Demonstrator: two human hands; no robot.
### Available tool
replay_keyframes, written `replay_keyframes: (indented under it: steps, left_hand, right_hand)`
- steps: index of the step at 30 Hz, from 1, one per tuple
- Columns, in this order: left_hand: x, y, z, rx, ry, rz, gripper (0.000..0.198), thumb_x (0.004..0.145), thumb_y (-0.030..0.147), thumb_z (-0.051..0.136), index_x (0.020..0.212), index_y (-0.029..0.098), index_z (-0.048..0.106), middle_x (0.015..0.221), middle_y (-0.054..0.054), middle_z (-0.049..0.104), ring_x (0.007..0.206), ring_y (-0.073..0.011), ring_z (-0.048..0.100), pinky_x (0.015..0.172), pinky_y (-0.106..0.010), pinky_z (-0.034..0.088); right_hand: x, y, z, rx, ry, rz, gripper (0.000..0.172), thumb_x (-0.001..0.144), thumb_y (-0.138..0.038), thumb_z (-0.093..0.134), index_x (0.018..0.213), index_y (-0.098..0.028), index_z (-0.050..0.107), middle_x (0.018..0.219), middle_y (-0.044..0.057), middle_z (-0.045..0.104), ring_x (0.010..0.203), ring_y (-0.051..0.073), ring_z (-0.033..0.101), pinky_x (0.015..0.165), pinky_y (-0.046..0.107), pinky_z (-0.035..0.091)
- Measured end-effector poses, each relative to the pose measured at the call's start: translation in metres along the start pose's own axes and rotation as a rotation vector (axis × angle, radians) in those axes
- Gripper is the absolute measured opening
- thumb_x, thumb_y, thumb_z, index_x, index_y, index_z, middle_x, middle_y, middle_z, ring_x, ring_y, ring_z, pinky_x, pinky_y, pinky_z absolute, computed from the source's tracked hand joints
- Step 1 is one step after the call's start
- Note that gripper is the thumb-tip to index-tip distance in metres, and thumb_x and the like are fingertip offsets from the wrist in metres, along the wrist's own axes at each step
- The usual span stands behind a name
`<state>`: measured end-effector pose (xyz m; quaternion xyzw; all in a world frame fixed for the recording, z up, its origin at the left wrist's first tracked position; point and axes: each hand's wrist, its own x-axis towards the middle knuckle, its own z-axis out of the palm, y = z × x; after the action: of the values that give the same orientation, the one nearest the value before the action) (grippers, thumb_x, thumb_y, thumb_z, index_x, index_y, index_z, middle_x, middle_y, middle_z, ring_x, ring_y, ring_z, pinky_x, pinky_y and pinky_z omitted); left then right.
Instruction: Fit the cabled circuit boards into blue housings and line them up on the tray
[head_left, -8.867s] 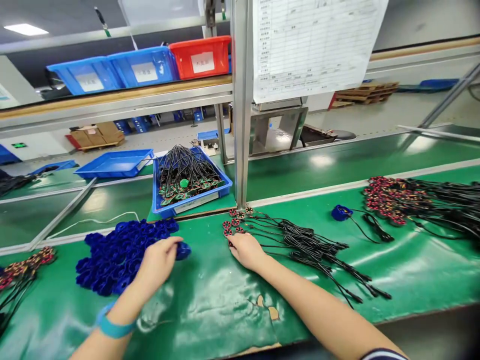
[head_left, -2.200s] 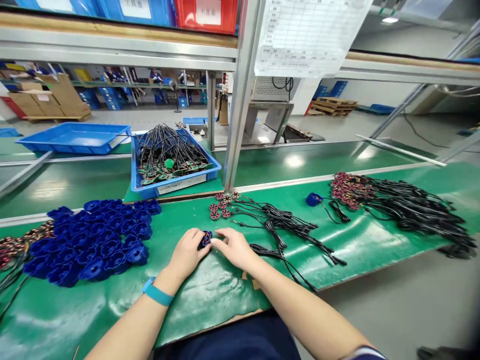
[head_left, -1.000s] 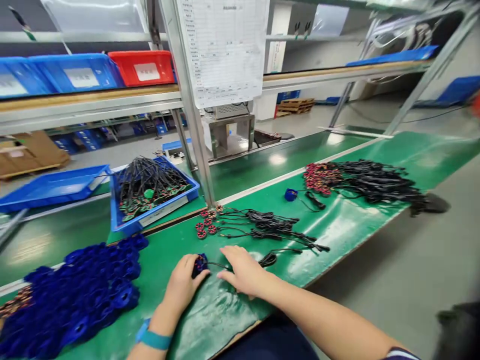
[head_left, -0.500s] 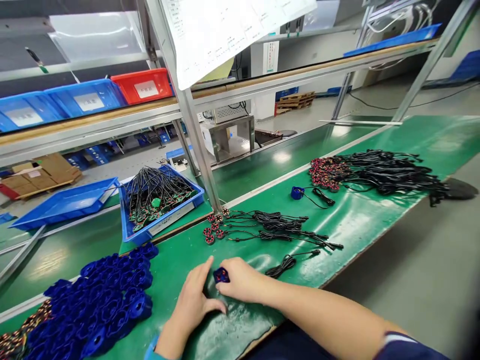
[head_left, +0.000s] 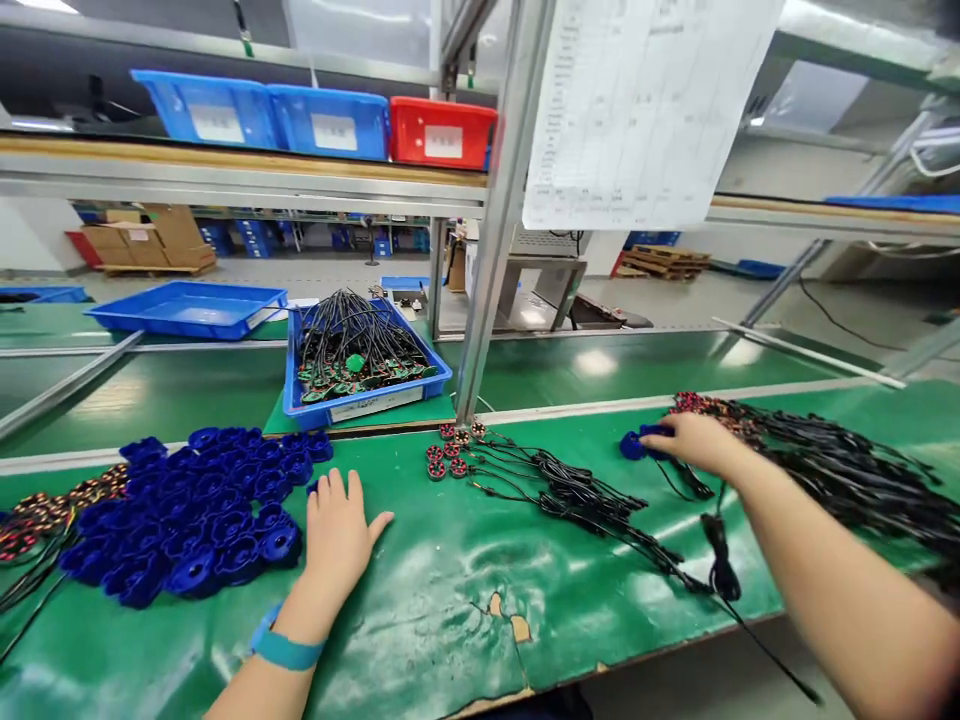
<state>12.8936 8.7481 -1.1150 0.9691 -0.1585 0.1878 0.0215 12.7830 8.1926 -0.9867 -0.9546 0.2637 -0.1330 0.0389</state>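
Observation:
My left hand (head_left: 337, 525) lies palm down at the right edge of a cluster of blue plastic cups (head_left: 202, 530). Its thumb is stretched out; a small bit of blue shows by the fingertips, too covered to make out. My right hand (head_left: 694, 440) pinches a blue cup (head_left: 654, 432), from which a bundled black cable (head_left: 720, 560) hangs beneath the wrist. Just left of it another blue cup (head_left: 631, 446) with a cable sits on the bench. Between the hands lie several small red-and-black round motors (head_left: 448, 455) with bundled black cables (head_left: 577, 490).
A larger heap of cabled motors (head_left: 825, 460) spreads at the right. More motors (head_left: 45, 510) lie at far left. A blue tray (head_left: 375, 402) of wired parts stands behind. A metal post (head_left: 491, 250) rises at the bench's back; bins and a paper sheet (head_left: 637, 110) are above.
My right hand has carried the blue cup and its cable from the middle to the right, beside the other cabled cup. The left hand has moved left to the blue cups. The view has turned.

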Motion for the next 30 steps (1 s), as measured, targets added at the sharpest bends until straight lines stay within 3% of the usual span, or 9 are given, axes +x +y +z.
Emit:
replay_keyframes:
  steps: [4,8,11,12,15,19,23,30]
  left_hand:
    - [-0.007,0.018,0.009,-0.110,0.050,0.119,0.064,0.081,0.045,0.069,0.132,0.006,0.060,0.148,-0.031,0.047,0.139,-0.0453,0.044,0.114,-0.061,0.035]
    - [-0.006,0.019,0.016,-0.112,0.078,0.160,0.058,0.082,0.040,0.070,0.128,0.005,0.063,0.151,-0.031,0.043,0.143,-0.0455,0.039,0.117,-0.063,0.032]
    - [-0.005,0.018,0.021,-0.145,0.083,0.183,0.057,0.084,0.036,0.067,0.132,0.005,0.060,0.152,-0.031,0.042,0.144,-0.0461,0.038,0.116,-0.062,0.035]
    - [-0.005,0.018,0.022,-0.168,0.083,0.197,0.057,0.085,0.035,0.066,0.134,0.006,0.059,0.152,-0.030,0.042,0.144,-0.0454,0.038,0.116,-0.061,0.036]
    - [-0.006,0.020,0.024,-0.247,0.089,0.267,0.058,0.088,0.032,0.062,0.141,0.011,0.053,0.154,-0.025,0.042,0.145,-0.0413,0.037,0.117,-0.060,0.037]
    - [-0.008,0.019,0.025,-0.337,0.097,0.382,0.065,0.093,0.032,0.057,0.152,0.016,0.036,0.159,-0.018,0.038,0.149,-0.0343,0.033,0.119,-0.057,0.036]
    - [-0.007,0.015,0.026,-0.375,0.113,0.389,0.070,0.096,0.033,0.053,0.157,0.016,0.023,0.157,-0.018,0.041,0.149,-0.0305,0.035,0.120,-0.057,0.034]
    - [-0.006,0.018,0.017,-0.388,0.172,0.382,0.056,0.095,0.031,0.056,0.147,0.017,0.041,0.150,-0.017,0.050,0.145,-0.0343,0.040,0.119,-0.064,0.032]
  right_hand:
    - [-0.003,-0.022,0.044,-0.055,-0.124,-0.024,0.014,0.070,-0.023,0.083,0.079,-0.015,0.076,0.085,0.015,0.075,0.080,0.026,0.070,0.073,0.032,0.048]
    - [-0.014,-0.064,0.063,-0.107,-0.020,0.013,0.027,0.086,-0.029,0.068,0.103,-0.008,0.074,0.106,0.026,0.071,0.098,0.036,0.067,0.080,0.043,0.049]
    - [-0.036,-0.123,0.077,-0.042,0.027,-0.129,0.034,0.097,-0.038,0.054,0.115,-0.014,0.070,0.119,0.019,0.068,0.114,0.030,0.061,0.096,0.040,0.044]
    - [-0.047,-0.147,0.083,0.010,0.013,-0.227,0.031,0.097,-0.041,0.054,0.112,-0.019,0.071,0.117,0.013,0.070,0.114,0.025,0.060,0.099,0.036,0.043]
    - [-0.078,-0.222,0.103,0.270,-0.060,-0.564,0.024,0.095,-0.040,0.061,0.106,-0.021,0.071,0.111,0.010,0.069,0.109,0.025,0.058,0.096,0.038,0.042]
    - [-0.104,-0.289,0.127,0.271,-0.111,-0.623,0.032,0.090,-0.037,0.068,0.117,-0.021,0.066,0.118,0.012,0.062,0.113,0.028,0.052,0.094,0.042,0.039]
    - [-0.113,-0.309,0.145,0.175,-0.037,-0.552,0.025,0.090,-0.033,0.067,0.107,-0.015,0.064,0.116,0.015,0.062,0.111,0.031,0.050,0.092,0.044,0.038]
    - [-0.116,-0.306,0.151,0.356,0.066,-0.636,0.031,0.088,-0.024,0.067,0.117,-0.015,0.061,0.107,0.012,0.069,0.108,0.030,0.054,0.097,0.052,0.038]
